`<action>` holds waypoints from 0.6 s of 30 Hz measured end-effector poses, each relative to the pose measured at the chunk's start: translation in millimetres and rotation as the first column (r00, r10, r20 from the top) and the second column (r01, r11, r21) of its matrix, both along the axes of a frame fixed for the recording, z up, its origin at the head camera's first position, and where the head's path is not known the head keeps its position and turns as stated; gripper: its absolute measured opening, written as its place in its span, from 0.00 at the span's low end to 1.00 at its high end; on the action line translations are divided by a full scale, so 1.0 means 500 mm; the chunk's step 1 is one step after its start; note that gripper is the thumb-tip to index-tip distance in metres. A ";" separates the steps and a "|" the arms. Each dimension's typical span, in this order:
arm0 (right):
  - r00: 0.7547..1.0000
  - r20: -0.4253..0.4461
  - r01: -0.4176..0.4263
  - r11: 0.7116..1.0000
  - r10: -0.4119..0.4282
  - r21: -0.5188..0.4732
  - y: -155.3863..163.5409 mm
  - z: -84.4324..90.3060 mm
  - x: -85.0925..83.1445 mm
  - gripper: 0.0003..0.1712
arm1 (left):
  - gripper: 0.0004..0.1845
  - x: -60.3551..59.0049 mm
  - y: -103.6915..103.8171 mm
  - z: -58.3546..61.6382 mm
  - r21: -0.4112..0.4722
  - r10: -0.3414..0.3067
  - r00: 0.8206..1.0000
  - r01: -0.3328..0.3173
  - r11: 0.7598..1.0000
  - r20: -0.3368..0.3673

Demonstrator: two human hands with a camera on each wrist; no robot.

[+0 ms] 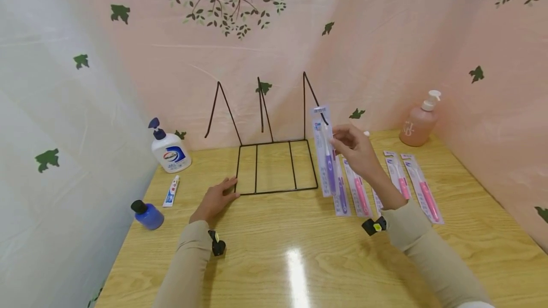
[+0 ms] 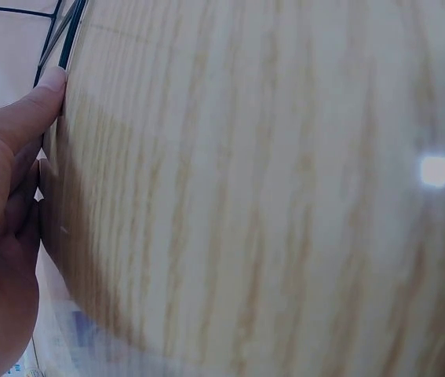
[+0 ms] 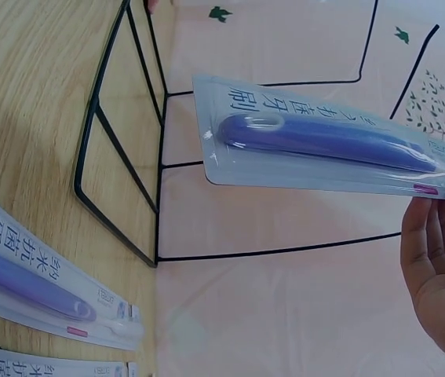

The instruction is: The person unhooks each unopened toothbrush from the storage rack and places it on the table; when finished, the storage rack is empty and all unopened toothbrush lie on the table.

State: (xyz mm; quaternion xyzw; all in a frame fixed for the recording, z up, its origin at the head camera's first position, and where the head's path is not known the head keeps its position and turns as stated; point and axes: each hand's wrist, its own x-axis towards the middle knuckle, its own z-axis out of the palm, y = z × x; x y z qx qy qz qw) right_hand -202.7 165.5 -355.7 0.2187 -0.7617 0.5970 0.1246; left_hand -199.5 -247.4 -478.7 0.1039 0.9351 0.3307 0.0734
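Note:
A packaged purple toothbrush (image 1: 324, 156) is held upright by my right hand (image 1: 354, 149), whose thumb and fingers pinch its right edge. In the head view, the right hook of the black wire rack (image 1: 280, 190) overlaps the upper part of that pack. The right wrist view shows the pack's handle end (image 3: 308, 145) hanging free, while its top lies outside the picture. My left hand (image 1: 216, 198) rests at the rack's front left corner, thumb and fingertips touching the wire. The thumb (image 2: 30, 118) lies straight against the rod in the left wrist view.
Several packaged toothbrushes, including a pink one (image 1: 424, 189), lie right of the rack. A pink pump bottle (image 1: 418, 125) stands at the back right. On the left are a white pump bottle (image 1: 171, 153), a toothpaste tube (image 1: 171, 191) and a blue bottle (image 1: 149, 215).

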 end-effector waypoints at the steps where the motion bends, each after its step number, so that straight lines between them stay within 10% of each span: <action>1: 1.000 0.000 -0.001 1.000 0.001 0.005 0.001 -0.001 0.003 0.16 | 0.32 0.000 0.000 -0.001 0.003 0.000 1.000 0.000 1.000 -0.001; 18: 0.999 -0.031 -0.019 1.000 0.019 0.020 0.018 -0.007 0.044 0.15 | 0.32 0.001 0.002 0.002 0.010 -0.005 1.000 0.006 1.000 -0.015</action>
